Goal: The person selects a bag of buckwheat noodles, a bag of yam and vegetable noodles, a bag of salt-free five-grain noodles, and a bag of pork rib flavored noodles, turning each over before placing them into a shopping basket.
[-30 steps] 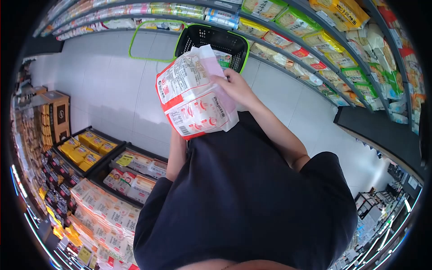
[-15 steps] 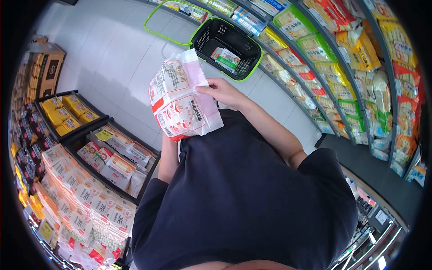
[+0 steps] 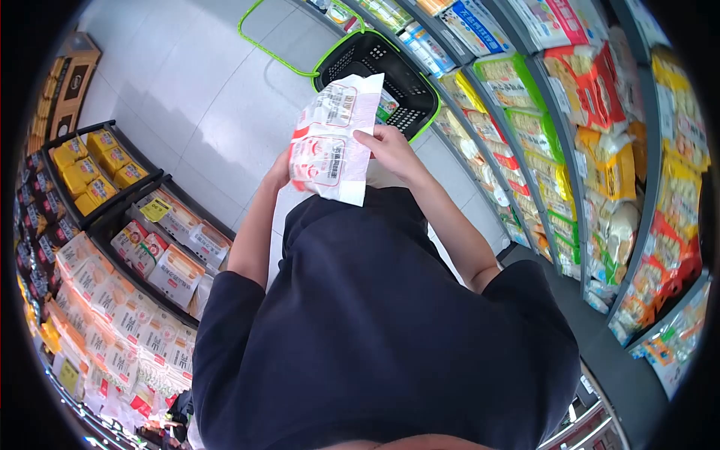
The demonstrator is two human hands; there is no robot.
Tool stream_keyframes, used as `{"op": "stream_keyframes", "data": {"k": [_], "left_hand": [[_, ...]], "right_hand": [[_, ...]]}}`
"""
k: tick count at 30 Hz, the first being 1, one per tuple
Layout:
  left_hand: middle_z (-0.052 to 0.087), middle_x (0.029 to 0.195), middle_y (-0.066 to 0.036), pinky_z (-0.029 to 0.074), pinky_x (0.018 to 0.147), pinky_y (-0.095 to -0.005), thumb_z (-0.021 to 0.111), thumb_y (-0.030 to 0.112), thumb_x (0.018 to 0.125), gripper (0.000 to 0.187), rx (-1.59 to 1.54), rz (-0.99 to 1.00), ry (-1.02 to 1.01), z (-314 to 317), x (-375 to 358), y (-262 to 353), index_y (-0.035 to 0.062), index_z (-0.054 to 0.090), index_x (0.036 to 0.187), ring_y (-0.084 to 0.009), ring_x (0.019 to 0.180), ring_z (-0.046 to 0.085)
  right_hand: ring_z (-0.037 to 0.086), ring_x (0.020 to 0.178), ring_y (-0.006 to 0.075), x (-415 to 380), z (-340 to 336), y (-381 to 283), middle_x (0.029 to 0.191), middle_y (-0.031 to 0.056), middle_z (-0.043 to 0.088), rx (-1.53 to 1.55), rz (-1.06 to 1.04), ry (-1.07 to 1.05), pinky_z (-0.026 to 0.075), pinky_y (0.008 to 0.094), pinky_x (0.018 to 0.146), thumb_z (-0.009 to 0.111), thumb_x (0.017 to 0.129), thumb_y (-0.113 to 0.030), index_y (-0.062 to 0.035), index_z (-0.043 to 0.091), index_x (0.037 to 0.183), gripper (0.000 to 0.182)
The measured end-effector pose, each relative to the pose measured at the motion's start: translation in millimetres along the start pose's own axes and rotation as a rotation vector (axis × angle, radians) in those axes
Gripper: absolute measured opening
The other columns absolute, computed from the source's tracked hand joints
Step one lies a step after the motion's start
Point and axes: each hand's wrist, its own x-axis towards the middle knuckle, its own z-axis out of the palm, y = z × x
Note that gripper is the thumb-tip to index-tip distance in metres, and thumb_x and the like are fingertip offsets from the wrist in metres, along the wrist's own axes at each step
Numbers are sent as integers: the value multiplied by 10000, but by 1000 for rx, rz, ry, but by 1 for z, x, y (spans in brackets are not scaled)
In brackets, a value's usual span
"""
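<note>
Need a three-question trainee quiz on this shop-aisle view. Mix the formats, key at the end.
1. Multiple choice: what does the right hand grip on the white-and-red package?
A) its pale edge strip
B) a carry string
C) a screw cap

2. True or false: the green handle of the black basket is swung out to one side rather than standing over the opening.

3. Fill in the blank: the yellow packs in the black bin are on the person's ____ side.

Key: 1 A; 2 true; 3 left
</note>
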Motion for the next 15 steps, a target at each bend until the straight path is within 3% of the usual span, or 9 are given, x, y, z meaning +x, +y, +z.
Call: {"op": "stream_keyframes", "data": {"k": [1,3,5,7,9,11,13,14,15], "left_hand": [[635,1133,-111,534,833,-393,515,392,935,478,-3,-9,12,-12,20,-1,25,531,1241,-218,937,645],[644,1079,-125,512,751,-354,526,414,900,502,529,-239,334,-41,52,-1,20,550,1211,-201,843,635],[649,1041,-130,496,716,-335,532,418,881,508,617,-299,361,-52,72,1,12,563,1185,-190,810,623],[653,1002,-135,480,681,-317,539,423,862,515,704,-361,382,-53,86,2,4,576,1159,-180,776,611],[661,961,-145,489,704,-328,550,418,859,516,736,-231,303,-41,97,7,-24,593,1122,-187,777,613],[672,941,-183,484,826,-366,553,413,854,517,866,-130,307,-33,109,6,-50,619,1074,-268,911,639],[639,1068,-229,457,911,-394,581,461,822,608,976,-203,280,-31,124,-3,-44,576,1162,-332,1058,601],[639,1068,-229,457,911,-394,581,461,822,608,971,-220,278,-28,130,-9,-44,576,1162,-332,1058,601],[587,1158,-248,441,944,-400,607,498,787,717,1104,-316,289,-23,136,-14,-52,504,1236,-353,1109,567]], "right_hand": [[596,709,83,13,-8,3,835,43,675,-18,-23,61,470,248,645,604,913,-241,30,682,981,290],[616,693,106,45,-27,12,805,62,682,-102,31,121,477,266,633,609,900,-252,28,685,969,298],[636,678,129,81,-49,28,775,81,688,-194,93,170,484,285,621,614,887,-263,26,687,957,307],[661,677,317,121,-72,49,713,191,657,-412,10,310,506,398,649,597,847,-303,18,665,842,328],[674,709,286,163,-96,72,760,177,680,-510,64,360,499,372,652,622,837,-294,2,691,923,315],[669,746,334,207,-117,104,775,199,674,-497,100,407,498,398,688,630,826,-295,7,693,916,321],[668,763,336,241,-132,122,795,205,676,-488,83,448,497,400,698,635,821,-300,11,692,916,330],[668,763,336,260,-138,132,795,205,676,-488,98,440,497,400,698,635,821,-300,11,692,916,330],[667,789,335,280,-144,148,814,204,679,-510,171,441,494,395,717,632,823,-296,13,691,921,330]]}}
